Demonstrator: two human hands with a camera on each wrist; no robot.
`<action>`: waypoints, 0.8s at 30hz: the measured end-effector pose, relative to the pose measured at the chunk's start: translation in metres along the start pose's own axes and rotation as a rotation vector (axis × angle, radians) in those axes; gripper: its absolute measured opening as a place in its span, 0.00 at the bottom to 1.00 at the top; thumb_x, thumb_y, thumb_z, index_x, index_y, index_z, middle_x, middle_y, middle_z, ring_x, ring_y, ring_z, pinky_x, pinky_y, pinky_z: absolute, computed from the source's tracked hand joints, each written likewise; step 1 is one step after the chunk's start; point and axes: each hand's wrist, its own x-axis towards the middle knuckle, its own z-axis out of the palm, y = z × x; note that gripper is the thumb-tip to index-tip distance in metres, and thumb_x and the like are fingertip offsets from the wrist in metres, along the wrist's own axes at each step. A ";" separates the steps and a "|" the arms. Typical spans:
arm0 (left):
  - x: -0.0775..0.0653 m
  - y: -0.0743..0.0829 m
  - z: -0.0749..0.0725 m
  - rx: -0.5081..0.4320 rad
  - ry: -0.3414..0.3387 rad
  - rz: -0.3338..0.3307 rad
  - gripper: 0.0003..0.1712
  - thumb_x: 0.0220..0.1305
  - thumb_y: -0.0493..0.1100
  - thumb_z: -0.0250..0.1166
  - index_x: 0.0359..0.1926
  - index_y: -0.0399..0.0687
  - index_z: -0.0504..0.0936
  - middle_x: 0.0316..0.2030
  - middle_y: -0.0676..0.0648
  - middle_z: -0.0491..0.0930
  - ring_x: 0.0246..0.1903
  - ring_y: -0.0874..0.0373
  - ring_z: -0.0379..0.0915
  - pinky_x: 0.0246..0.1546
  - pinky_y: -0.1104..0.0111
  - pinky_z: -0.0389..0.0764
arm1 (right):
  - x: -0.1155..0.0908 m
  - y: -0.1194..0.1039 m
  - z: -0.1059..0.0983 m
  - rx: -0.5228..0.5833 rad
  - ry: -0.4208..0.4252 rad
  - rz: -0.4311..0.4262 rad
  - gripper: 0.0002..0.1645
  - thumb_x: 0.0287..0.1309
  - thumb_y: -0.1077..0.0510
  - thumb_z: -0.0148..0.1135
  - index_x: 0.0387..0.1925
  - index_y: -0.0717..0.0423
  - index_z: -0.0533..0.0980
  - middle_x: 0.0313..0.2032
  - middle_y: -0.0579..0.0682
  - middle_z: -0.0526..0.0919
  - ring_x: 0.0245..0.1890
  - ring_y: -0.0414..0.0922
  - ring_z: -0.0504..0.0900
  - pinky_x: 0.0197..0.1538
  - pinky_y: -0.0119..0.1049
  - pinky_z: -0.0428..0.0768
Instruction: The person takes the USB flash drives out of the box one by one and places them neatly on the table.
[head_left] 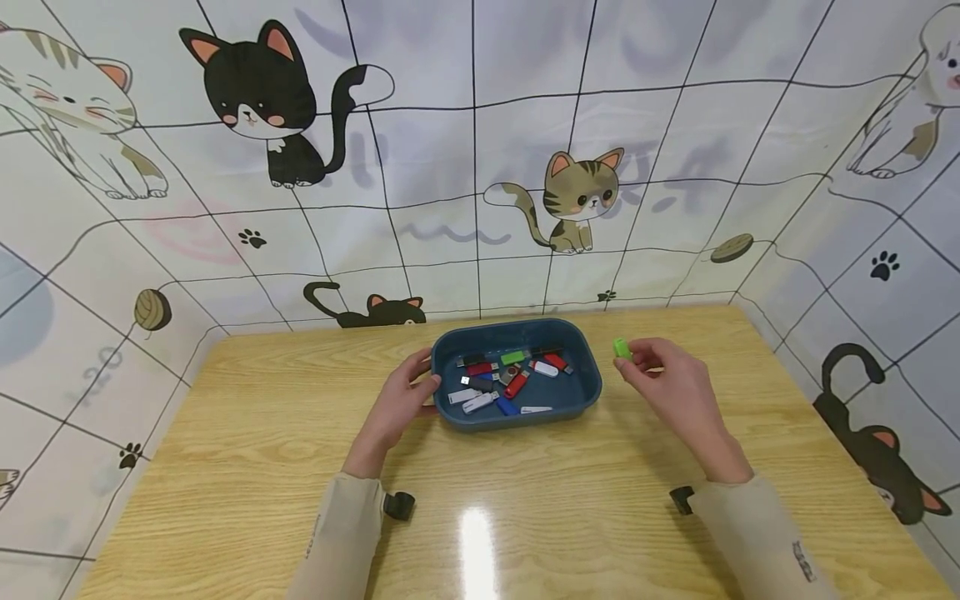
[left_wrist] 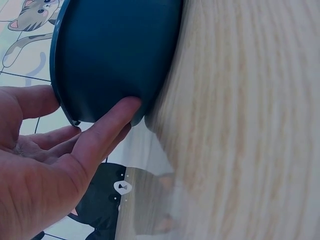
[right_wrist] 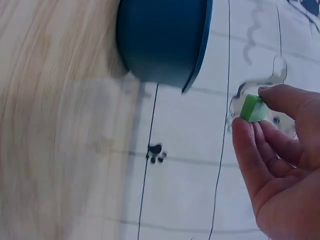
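Near the far edge of the wooden table (head_left: 285,400), the head view shows a blue bin (head_left: 574,388) with USB sticks (head_left: 516,384) scattered inside, its long axis running from nine to three o'clock. At its nine o'clock end, the left hand (head_left: 397,404) grips the rim, thumb over the edge. Just beyond the opposite end, between two and three o'clock from the bin's middle, the right hand (head_left: 675,383) pinches a green stick (head_left: 621,348), apart from the bin and outside its rim. The stick's free end points to about eleven o'clock, its long axis lying roughly eleven to five; the fingers cover its other end. That narrow pinch seems the weak spot: if thumb or finger rolled, so small a piece could slip onto the table. A hard press by the left hand on the rim might also tip the bin and slide the loose sticks together. From the left wrist, a finger lies along the bin's outer wall, with another digit touching the rim. From the right wrist, the green stick sits at three o'clock, between thumb and fingertips; foreshortening leaves its long axis unclear there, and no connector shows.
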 end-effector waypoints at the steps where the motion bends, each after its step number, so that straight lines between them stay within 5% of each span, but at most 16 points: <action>1: 0.000 0.000 0.000 0.002 0.007 -0.001 0.33 0.72 0.37 0.53 0.74 0.38 0.55 0.69 0.32 0.58 0.58 0.36 0.68 0.41 0.50 0.82 | 0.000 0.003 -0.002 -0.015 -0.006 0.016 0.24 0.58 0.44 0.63 0.47 0.60 0.79 0.34 0.49 0.82 0.37 0.46 0.81 0.39 0.44 0.82; 11: -0.001 0.001 0.002 0.002 0.038 0.000 0.30 0.71 0.37 0.53 0.71 0.34 0.60 0.66 0.36 0.64 0.54 0.40 0.73 0.40 0.54 0.83 | -0.006 0.021 0.001 -0.182 -0.200 0.137 0.28 0.60 0.42 0.61 0.45 0.65 0.79 0.35 0.54 0.83 0.35 0.51 0.80 0.36 0.46 0.78; 24: 0.001 0.001 0.003 -0.003 0.026 -0.007 0.28 0.71 0.37 0.53 0.70 0.38 0.63 0.66 0.38 0.64 0.54 0.41 0.73 0.41 0.54 0.83 | -0.011 0.039 0.012 -0.293 -0.409 0.183 0.20 0.59 0.49 0.63 0.37 0.65 0.80 0.27 0.51 0.80 0.22 0.43 0.71 0.26 0.36 0.70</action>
